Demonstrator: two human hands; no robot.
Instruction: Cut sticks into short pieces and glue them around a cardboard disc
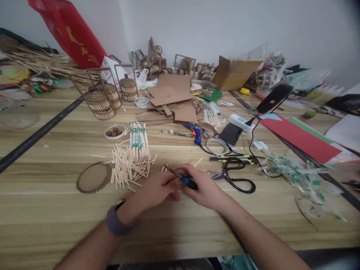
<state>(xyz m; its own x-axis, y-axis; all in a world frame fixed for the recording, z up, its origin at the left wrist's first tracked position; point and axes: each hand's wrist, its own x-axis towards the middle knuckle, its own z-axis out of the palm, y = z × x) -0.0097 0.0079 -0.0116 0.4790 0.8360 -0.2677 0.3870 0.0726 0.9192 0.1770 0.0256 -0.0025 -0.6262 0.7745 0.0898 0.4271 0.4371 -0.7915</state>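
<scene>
My right hand is closed round a small cutter with blue-black handles, its metal jaws pointing up and left. My left hand, with a grey watch on the wrist, is pinched right beside the jaws; what its fingers hold is hidden. Both hands rest on the wooden table near its front middle. Just left of them lies a heap of short cut wooden sticks, with a bundle of long chopsticks in green-printed sleeves behind it.
A round cardboard disc lies at the left. Black scissors, a yellow-black knife, a blue glue gun and cables lie right of my hands. Small woven baskets, cardboard pieces and crumpled plastic wrappers lie around.
</scene>
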